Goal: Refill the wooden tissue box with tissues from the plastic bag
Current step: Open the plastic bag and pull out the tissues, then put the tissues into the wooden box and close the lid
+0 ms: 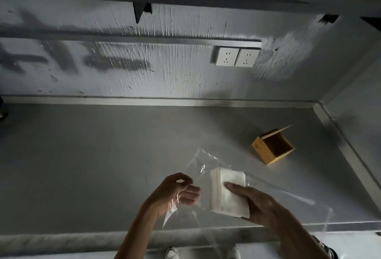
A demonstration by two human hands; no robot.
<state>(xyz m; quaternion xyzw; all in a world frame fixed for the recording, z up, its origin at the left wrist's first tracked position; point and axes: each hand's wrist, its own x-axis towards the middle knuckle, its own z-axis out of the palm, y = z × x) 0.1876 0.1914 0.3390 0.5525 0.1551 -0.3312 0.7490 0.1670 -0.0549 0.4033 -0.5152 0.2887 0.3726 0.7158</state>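
Observation:
A wooden tissue box (272,147) stands open and empty on the grey counter, its lid leaning behind it. Nearer to me, my right hand (254,202) grips a white stack of tissues (227,191), thumb on top, above the counter. The clear plastic bag (203,168) drapes around the stack; whether the stack is inside it or beside it I cannot tell. My left hand (178,190) pinches the bag's film to the left of the stack. The box is about a hand's length beyond and to the right of the tissues.
The grey counter (103,166) meets a scuffed wall with two white sockets (237,56). A raised lip runs along the right side (338,135). The counter's front edge (82,240) lies just below my arms, with shoes visible under it.

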